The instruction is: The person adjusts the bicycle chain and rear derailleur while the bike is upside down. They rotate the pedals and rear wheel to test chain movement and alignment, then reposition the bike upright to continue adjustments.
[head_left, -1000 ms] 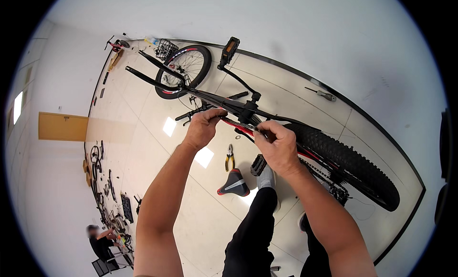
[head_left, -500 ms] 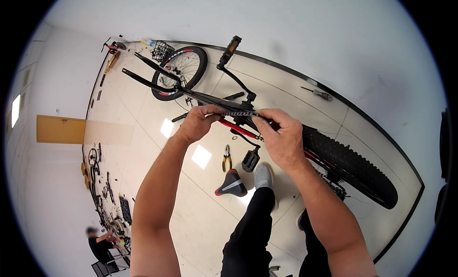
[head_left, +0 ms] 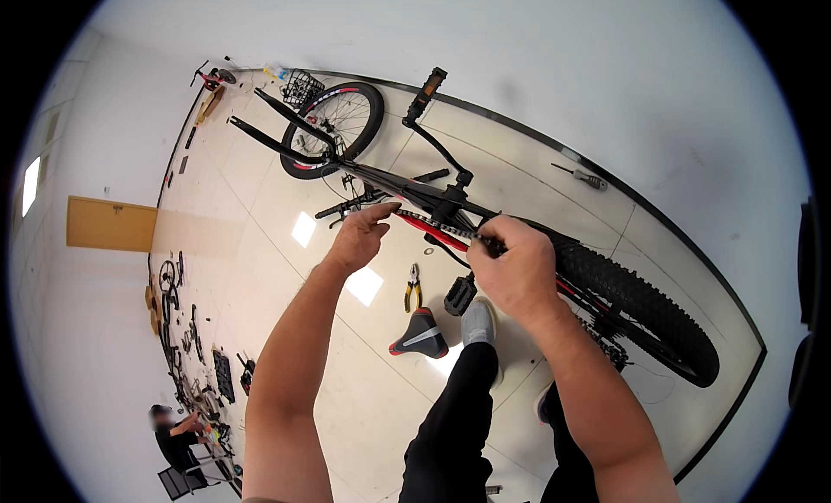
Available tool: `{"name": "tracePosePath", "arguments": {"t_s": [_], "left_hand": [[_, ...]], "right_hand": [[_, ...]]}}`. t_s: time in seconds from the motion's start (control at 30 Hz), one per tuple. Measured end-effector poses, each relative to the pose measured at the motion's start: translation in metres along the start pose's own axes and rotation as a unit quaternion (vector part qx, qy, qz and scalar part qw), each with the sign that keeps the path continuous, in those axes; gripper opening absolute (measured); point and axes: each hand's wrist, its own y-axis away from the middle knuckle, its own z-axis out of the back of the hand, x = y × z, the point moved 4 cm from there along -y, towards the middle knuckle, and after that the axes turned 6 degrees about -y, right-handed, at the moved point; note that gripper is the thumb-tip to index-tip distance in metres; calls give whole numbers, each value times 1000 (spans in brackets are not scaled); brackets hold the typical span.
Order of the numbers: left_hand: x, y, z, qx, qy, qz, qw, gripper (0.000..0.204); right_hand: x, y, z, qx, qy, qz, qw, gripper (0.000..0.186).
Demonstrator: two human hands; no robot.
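Observation:
A dark bicycle chain (head_left: 433, 220) stretches between my two hands in front of the bicycle's crank area. My left hand (head_left: 359, 236) has its fingertips at the chain's left end. Closed on the right end, my right hand (head_left: 517, 265) pinches the chain between thumb and fingers. Behind the chain lie the red-and-black bike frame (head_left: 381, 176) and a crank with a pedal (head_left: 427, 92) pointing up. The other pedal (head_left: 460, 295) hangs low, near my shoe. The rear wheel (head_left: 636, 295) extends right, beyond my right hand.
Pliers (head_left: 413, 288) and a saddle (head_left: 420, 334) lie on the floor by my foot. A loose front wheel (head_left: 346, 131) rests beyond the fork (head_left: 286, 135). Near the wall is a screwdriver (head_left: 582, 176). Far left, a person (head_left: 176, 438) sits among bike parts.
My right hand has come slightly lower with its end of the chain, so the chain now slopes down to the right. My left hand's fingers are more extended.

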Motion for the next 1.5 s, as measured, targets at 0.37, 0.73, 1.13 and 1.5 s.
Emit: {"name": "tracePosePath", "arguments": {"t_s": [0.37,0.73,1.13,1.5], "left_hand": [[-9,-2,-4,-10,29,44,999,39],[-6,3,-13,-56,59,-14,997,33],[-27,7,-7,-44,22,-50,998,31],[-31,-4,-6,18,108,38,993,28]], "right_hand": [[0,9,-3,130,200,-71,969,17],[-3,14,-10,36,124,55,990,14],[1,15,-9,22,70,64,995,14],[-1,20,-14,5,-19,64,998,14]]}}
